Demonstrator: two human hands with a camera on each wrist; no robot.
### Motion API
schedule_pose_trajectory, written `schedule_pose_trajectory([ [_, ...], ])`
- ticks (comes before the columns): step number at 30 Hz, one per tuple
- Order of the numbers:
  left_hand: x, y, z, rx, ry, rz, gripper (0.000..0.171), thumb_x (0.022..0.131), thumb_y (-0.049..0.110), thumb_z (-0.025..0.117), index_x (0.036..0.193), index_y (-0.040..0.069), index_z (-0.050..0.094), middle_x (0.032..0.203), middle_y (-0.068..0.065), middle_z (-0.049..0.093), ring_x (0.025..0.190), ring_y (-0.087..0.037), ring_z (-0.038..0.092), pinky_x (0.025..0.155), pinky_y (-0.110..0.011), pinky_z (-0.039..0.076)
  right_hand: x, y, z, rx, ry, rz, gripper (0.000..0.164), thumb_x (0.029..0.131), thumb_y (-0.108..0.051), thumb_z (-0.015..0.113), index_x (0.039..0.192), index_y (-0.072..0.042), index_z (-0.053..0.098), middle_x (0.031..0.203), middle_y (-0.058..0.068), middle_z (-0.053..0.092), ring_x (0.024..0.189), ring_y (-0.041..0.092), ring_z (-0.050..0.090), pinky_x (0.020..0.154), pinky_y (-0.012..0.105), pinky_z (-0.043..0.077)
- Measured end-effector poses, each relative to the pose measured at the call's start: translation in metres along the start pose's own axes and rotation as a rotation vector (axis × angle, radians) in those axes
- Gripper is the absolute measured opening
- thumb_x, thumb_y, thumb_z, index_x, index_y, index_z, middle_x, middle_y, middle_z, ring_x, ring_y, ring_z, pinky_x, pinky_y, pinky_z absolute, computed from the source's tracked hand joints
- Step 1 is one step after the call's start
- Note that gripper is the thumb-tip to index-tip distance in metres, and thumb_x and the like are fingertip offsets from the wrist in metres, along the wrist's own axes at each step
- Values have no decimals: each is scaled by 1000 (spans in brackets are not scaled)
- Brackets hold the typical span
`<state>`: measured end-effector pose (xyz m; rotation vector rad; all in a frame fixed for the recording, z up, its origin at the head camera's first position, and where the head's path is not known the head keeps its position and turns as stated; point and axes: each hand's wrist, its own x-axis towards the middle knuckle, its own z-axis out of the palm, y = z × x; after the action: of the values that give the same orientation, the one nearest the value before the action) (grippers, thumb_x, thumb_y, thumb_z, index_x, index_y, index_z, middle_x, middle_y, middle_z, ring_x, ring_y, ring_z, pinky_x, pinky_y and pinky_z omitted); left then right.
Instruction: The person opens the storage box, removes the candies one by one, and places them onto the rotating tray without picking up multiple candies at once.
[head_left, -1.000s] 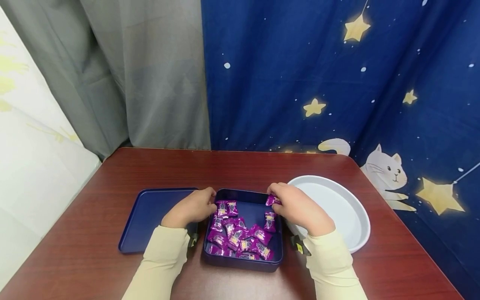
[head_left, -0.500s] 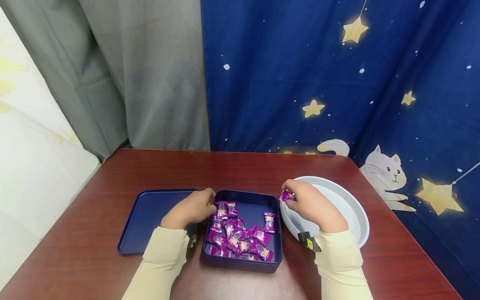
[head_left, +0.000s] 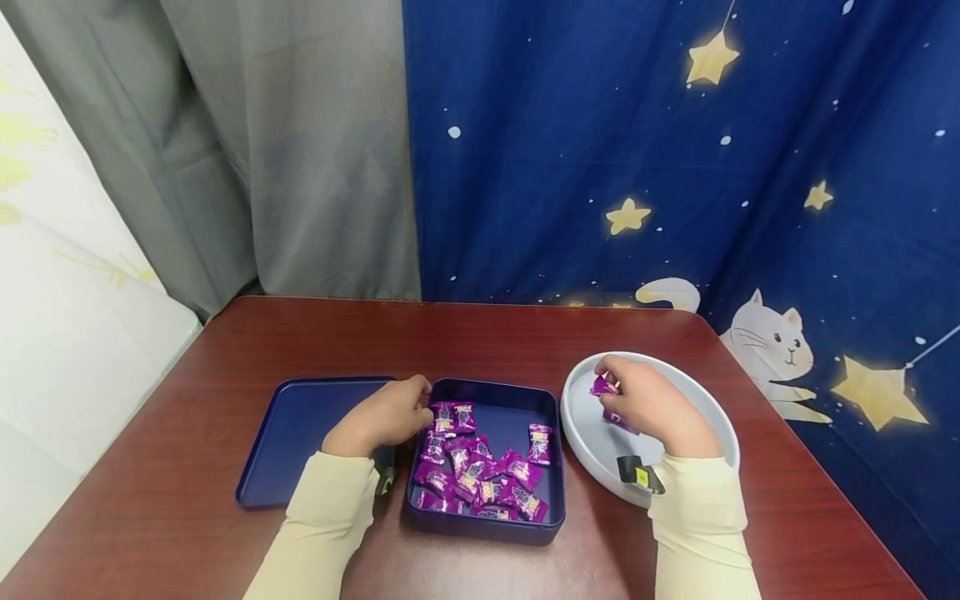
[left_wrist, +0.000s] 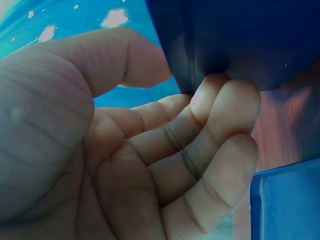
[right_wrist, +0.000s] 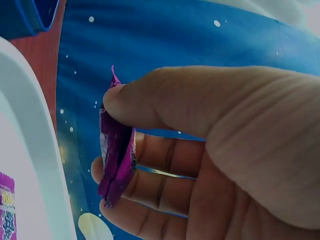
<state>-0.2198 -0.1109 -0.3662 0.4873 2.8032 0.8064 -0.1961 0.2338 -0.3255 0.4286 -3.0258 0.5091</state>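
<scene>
My right hand [head_left: 651, 406] is over the round white tray [head_left: 705, 450] and pinches a purple-wrapped candy [right_wrist: 117, 135] between thumb and fingers. A second purple candy [right_wrist: 7, 210] lies in the tray, partly hidden by the hand in the head view. At the far left part of the dark blue box [head_left: 480, 525], my left hand [head_left: 382, 417] holds its wall. In the left wrist view the thumb is by the box's edge and curled fingertips [left_wrist: 235, 102] rest against its outer side. Several purple candies [head_left: 468, 467] lie in the box, mostly toward the front and left.
A flat blue lid [head_left: 315, 417] lies on the brown table [head_left: 480, 337], left of the box and partly under the left arm. Grey and blue curtains [head_left: 525, 167] hang behind the table.
My right hand has carried a candy from the box's far right corner to the right, over the white tray. A candy in the tray has come into sight. The left hand has stayed put.
</scene>
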Motion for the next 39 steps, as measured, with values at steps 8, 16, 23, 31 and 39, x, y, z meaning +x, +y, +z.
schedule_pose_trajectory([
  [8, 0, -2, 0, 0, 1, 10, 36, 85, 15, 60, 117, 0, 53, 80, -5, 55, 68, -17, 52, 71, -40, 49, 2, 10, 1, 20, -18, 25, 27, 79, -7, 64, 106, -5, 59, 82, 7, 61, 68, 17, 53, 63, 37, 49],
  [16, 0, -2, -2, 6, -2, 2, 36, 85, 15, 59, 118, 0, 53, 81, -5, 56, 69, -17, 52, 72, -40, 49, 8, 24, 9, 47, -78, 92, 29, 78, -6, 63, 107, -2, 59, 84, 10, 62, 67, 18, 54, 62, 37, 49],
  [23, 0, -1, -3, -1, -8, -2, 36, 85, 15, 60, 118, 0, 53, 84, -6, 57, 70, -17, 53, 73, -40, 50, 8, 41, 16, 65, -88, 133, 31, 77, -7, 64, 106, 0, 59, 82, 10, 60, 69, 19, 53, 62, 37, 47],
  [31, 0, 1, -4, -6, -12, -8, 37, 85, 15, 60, 118, 0, 53, 86, -6, 58, 71, -18, 53, 74, -41, 50, 8, 55, 21, 78, -127, 216, 32, 79, -7, 63, 109, 1, 58, 83, 11, 59, 71, 21, 53, 65, 39, 48],
  [39, 0, 0, -3, -8, -17, -5, 38, 86, 15, 59, 120, -1, 53, 84, -6, 58, 70, -18, 52, 73, -41, 49, 8, 59, 29, 84, -152, 267, 32, 78, -6, 61, 109, 2, 59, 82, 12, 60, 70, 21, 52, 64, 38, 46],
])
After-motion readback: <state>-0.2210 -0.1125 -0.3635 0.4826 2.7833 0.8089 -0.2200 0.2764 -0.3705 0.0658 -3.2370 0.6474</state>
